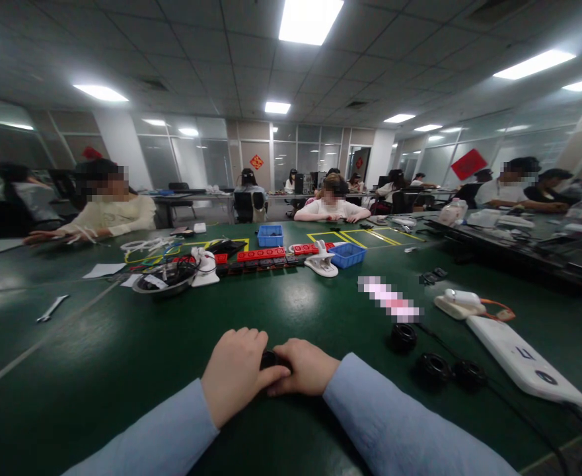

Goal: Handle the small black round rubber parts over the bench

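Close in front of me, my left hand [236, 370] and my right hand [306, 367] meet just above the green table. Both are closed around a small black object [269, 359], of which only a dark rounded part shows between the fingers. My left thumb reaches across toward my right hand. To the right of my hands lie several black ring-shaped pieces, among them one black ring [403, 337] and another black ring [433, 367]. The fingers of my right hand are partly hidden.
A white power bank [526, 360] with cables lies at right. Farther off are a metal bowl [164, 287] of cables, a white clamp [322, 261], red blocks [261, 254], a blue tray [269, 236] and a blue bin [347, 256]. A wrench [51, 309] lies left. People sit around.
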Action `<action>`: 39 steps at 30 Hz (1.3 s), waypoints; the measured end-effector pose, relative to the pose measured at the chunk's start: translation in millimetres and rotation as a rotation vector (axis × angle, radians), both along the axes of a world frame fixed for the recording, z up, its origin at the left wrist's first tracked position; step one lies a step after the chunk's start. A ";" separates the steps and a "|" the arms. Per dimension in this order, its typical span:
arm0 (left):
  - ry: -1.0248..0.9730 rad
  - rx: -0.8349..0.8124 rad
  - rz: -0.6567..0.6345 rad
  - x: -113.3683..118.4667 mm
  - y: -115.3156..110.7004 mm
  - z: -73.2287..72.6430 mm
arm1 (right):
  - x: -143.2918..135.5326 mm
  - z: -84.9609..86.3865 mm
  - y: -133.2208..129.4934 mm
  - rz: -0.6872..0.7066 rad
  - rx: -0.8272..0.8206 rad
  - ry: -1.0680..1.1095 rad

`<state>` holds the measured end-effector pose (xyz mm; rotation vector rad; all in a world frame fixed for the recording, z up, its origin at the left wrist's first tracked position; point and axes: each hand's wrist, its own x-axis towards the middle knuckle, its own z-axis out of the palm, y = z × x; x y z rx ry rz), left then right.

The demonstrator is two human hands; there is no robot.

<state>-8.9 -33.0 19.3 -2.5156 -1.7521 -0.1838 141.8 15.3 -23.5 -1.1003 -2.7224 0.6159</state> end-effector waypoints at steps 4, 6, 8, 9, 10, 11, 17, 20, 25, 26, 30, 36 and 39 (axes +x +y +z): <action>-0.187 -0.140 -0.180 -12.1 3.3 14.8 | 3.3 -1.2 2.1 0.055 -0.033 0.049; -0.258 -0.245 -0.263 -18.0 3.7 23.1 | 5.1 -2.5 3.9 0.101 -0.051 0.075; -0.287 -0.314 -0.318 -22.6 3.7 29.7 | 6.5 -3.7 6.1 0.139 -0.056 0.081; -0.290 -0.334 -0.341 -24.2 3.6 31.9 | 6.9 -4.1 7.2 0.152 -0.055 0.075; -0.285 -0.348 -0.363 -25.5 3.7 33.4 | 7.2 -4.2 8.1 0.164 -0.052 0.064; -0.273 -0.363 -0.385 -26.4 3.9 34.2 | 7.3 -4.2 8.9 0.174 -0.047 0.051; -0.163 -0.363 -0.495 -25.9 6.7 31.3 | 7.5 -2.6 10.6 0.240 -0.020 -0.007; -0.142 -0.367 -0.501 -25.4 7.4 29.7 | 7.8 -1.8 10.4 0.247 -0.024 -0.003; -0.122 -0.358 -0.441 -25.1 7.2 26.4 | 7.1 -0.5 9.5 0.225 -0.049 0.008; -0.117 -0.358 -0.425 -24.7 7.2 25.3 | 6.7 -0.3 9.1 0.214 -0.059 0.015; -0.124 -0.293 -0.302 -19.9 7.3 17.8 | 5.4 0.0 6.2 0.147 -0.120 0.072; -0.251 -0.143 -0.104 -9.1 9.1 -4.0 | 6.6 -1.9 5.3 -0.004 -0.231 0.220; -0.455 -0.116 -0.115 -11.6 15.6 -18.6 | 9.7 0.6 8.6 -0.047 -0.224 0.280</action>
